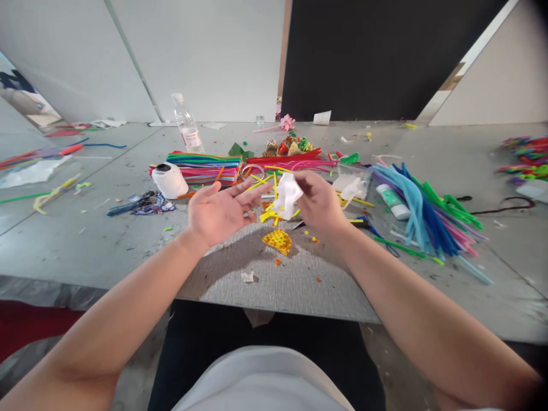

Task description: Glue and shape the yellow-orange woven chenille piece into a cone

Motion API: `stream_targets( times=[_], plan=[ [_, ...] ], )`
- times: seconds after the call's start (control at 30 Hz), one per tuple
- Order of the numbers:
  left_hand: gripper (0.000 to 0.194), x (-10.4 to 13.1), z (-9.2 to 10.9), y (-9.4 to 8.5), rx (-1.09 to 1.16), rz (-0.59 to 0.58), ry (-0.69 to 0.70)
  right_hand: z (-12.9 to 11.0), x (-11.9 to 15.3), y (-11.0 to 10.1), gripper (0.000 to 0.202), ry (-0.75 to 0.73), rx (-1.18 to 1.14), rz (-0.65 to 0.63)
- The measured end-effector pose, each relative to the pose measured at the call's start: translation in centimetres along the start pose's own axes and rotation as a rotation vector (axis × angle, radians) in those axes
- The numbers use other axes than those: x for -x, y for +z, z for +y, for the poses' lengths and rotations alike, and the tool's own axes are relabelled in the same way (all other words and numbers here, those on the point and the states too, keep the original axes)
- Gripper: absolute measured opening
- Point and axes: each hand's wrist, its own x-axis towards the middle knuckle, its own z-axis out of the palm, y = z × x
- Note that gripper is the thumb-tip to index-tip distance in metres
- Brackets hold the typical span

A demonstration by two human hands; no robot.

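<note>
My left hand (220, 214) is held palm up above the table, its fingers spread and nothing in it. In my right hand (320, 201) a crumpled white tissue (287, 196) is pinched between the fingers, pointing toward my left hand. Below and between the hands lies a yellow piece with orange spots (277, 241), folded or domed in shape. Yellow pipe cleaner pieces (268, 216) are scattered behind it, partly hidden by the tissue and my fingers.
A white roll (170, 181) and a plastic bottle (187, 127) stand at left. Bundled pipe cleaners (205, 165) lie behind my left hand, blue ones (428, 211) at right with a white-and-green tube (393, 202). Scissors (132, 205) rest at left. Several spotted pieces (289, 145) sit farther back.
</note>
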Motion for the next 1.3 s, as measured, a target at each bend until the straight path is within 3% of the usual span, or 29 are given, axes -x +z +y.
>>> stream_targets(
  times=[0.17,0.3,0.47,0.6,0.7,0.8,0.97,1.3],
  plan=[
    [0.055,-0.1,-0.2,-0.2,0.081,-0.004,-0.071,-0.9,0.7,1.3,0.011,-0.132,0.081,-0.036],
    [0.051,-0.1,-0.4,-0.4,0.062,-0.018,-0.102,-1.4,0.8,1.4,0.028,-0.145,0.117,-0.03],
    [0.046,-0.3,-1.2,-0.3,-0.095,0.0,-0.046,-1.8,0.6,1.0,0.039,-0.022,0.106,0.005],
    [0.032,-0.6,-1.9,0.2,-0.227,0.159,0.064,-1.6,0.6,1.9,0.04,0.133,0.047,0.027],
    [0.037,-0.8,-2.2,0.5,-0.276,0.21,0.045,-1.5,0.8,2.6,0.042,0.199,0.013,-0.034],
    [0.046,-1.0,-2.4,0.4,-0.309,0.228,0.007,-1.8,0.8,2.8,0.035,0.199,-0.01,-0.125],
    [0.039,-1.1,-2.6,0.1,-0.385,0.33,0.025,-2.2,0.7,2.4,0.019,0.197,-0.031,-0.256],
    [0.028,-1.1,-2.3,0.1,-0.719,0.368,0.151,-1.4,0.6,2.7,0.005,0.277,-0.239,-0.297]
  ],
)
